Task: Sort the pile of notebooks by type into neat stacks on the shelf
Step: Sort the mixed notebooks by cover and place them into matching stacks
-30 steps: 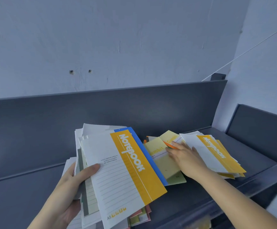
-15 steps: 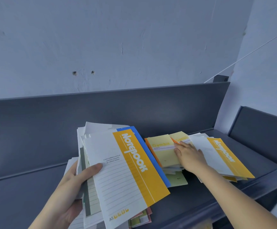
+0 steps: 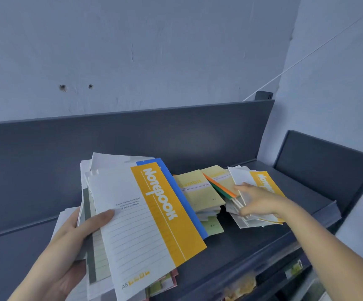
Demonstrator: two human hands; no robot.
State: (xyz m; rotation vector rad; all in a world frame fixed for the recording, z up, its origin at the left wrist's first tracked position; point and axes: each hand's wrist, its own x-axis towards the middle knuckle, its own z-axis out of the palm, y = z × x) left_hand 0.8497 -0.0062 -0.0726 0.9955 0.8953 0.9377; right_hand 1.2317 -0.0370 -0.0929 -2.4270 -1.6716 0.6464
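**Right hand shifts from the yellow stack to the white-and-yellow one**

The right hand (image 3: 256, 200) has moved. A second ago it lay flat on the pale yellow stack (image 3: 197, 190), and half a second ago it pressed on that stack's right edge. Now it is further toward the right end of the shelf (image 3: 252, 246), at the white-and-yellow stack (image 3: 263, 179). Its thumb lies on top and its fingers curl against the stack's near-left edge, pinching several covers together.

A narrow gap has opened between the two stacks, which overlapped before. The pale yellow stack now sits more squarely near the middle of the shelf, toward the back panel (image 3: 132, 135). An orange notebook (image 3: 219, 185) and a green notebook (image 3: 220, 191) jut slantwise from its right side. A light green notebook (image 3: 214, 227) pokes out at the bottom toward the front edge.

The left hand (image 3: 74, 242) has hardly shifted. It grips the unsorted bundle (image 3: 145, 213) over the left part of the shelf's front edge, thumb pressed on the top cover and fingers hidden beneath. The bundle is fanned out, and a blue notebook (image 3: 182, 198) shows behind the top one.

This suggests the yellow type is settled for now and the right hand is tidying the second type. That stack is still splayed and needs its edges knocked level. The orange and green strays probably belong elsewhere, and most of the sorting still sits in the left hand's bundle.
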